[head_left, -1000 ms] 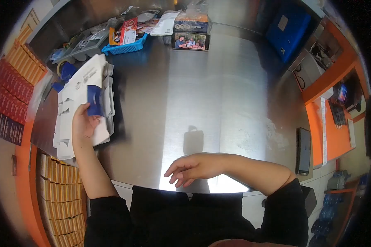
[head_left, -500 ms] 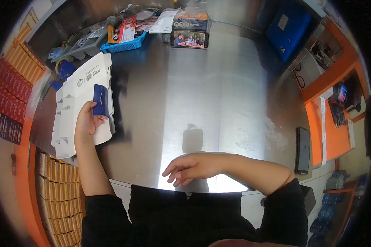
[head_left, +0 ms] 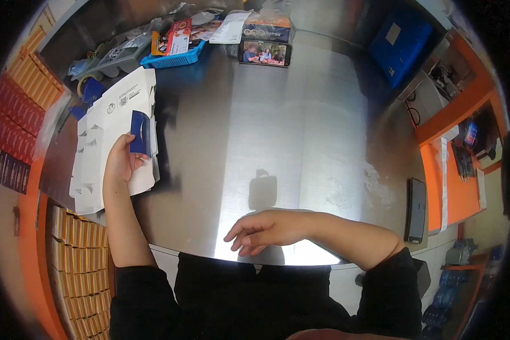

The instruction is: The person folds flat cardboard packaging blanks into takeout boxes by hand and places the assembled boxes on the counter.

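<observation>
My left hand [head_left: 120, 160] is closed on a small dark blue card [head_left: 140, 134], thumb on its near face and fingers behind. Behind and under that hand lie flat white carton blanks [head_left: 96, 164], stacked at the left of the table, with cut tabs and small black print. My right hand [head_left: 266, 231] is over the table's front edge, holding nothing, its fingers loosely bent and apart.
A phone [head_left: 264, 54] playing a video leans on a box [head_left: 266, 28] at the back of the metal table [head_left: 289, 136]. Left of it are a blue basket [head_left: 173, 59] of packets and a grey tray [head_left: 116, 59]. Another phone [head_left: 416, 211] lies at the right edge.
The view has shifted slightly. My left hand still holds the blue card over the carton blanks, the card turned a little. My right hand has stayed in place.
</observation>
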The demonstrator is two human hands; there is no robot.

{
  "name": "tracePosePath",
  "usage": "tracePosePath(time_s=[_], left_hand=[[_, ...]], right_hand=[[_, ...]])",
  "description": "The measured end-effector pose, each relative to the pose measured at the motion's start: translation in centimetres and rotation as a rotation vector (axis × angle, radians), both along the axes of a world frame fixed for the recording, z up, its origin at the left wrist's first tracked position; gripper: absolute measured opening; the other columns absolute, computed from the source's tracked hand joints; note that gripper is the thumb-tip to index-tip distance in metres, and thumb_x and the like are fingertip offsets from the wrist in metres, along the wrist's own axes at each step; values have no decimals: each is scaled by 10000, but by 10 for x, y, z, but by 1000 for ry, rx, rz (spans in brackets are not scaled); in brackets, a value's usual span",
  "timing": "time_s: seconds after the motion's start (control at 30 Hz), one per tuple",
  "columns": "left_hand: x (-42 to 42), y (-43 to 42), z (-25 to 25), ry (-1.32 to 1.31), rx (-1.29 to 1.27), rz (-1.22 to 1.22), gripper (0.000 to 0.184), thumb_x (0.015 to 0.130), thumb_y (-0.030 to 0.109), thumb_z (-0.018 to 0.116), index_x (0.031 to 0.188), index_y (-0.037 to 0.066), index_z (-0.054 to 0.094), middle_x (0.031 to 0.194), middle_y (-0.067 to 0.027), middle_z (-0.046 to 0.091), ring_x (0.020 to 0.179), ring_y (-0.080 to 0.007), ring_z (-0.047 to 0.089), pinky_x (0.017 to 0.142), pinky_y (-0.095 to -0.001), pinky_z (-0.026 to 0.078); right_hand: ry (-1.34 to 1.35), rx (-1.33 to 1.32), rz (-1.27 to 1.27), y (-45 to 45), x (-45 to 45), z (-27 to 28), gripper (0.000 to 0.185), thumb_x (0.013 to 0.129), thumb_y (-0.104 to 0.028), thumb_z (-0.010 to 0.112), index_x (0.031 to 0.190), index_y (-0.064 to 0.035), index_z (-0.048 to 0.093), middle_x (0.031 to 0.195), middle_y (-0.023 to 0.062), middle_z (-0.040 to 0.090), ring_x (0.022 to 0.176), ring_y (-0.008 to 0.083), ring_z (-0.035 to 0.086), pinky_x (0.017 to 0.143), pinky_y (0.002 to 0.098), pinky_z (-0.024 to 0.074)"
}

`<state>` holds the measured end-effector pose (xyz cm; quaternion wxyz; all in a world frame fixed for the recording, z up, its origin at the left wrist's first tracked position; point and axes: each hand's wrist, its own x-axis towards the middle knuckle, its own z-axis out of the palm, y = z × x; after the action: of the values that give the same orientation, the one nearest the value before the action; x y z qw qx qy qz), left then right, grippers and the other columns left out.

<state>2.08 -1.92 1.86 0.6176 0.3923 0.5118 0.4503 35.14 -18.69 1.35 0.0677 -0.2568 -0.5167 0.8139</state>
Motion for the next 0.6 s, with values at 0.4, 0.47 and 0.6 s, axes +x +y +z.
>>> tracePosePath(time_s=[0.4,0.47,0.6], left_hand=[[2,-1,1,36,11,23,268,864,274,484,1030,75,551,761,-58,631,532,-154,609,408,-191,455],[0,0,-1,34,9,10,274,866,274,481,1040,74,549,765,-58,631,535,-151,608,409,-190,456],[-1,1,-1,25,6,-15,284,870,271,472,1061,74,546,772,-59,632,533,-145,609,418,-194,475]], right_hand=[[-14,4,-3,0,0,2,327,985,-185,430,1288,-65,451,1201,145,539,1110,213,561,919,319,483],[-4,-10,8,0,0,3,366,972,-169,413,1307,-20,409,1171,122,527,1118,208,545,929,312,478],[2,-21,-7,0,0,-1,328,985,-184,431,1290,-67,449,1195,141,541,1114,210,559,925,317,479]])
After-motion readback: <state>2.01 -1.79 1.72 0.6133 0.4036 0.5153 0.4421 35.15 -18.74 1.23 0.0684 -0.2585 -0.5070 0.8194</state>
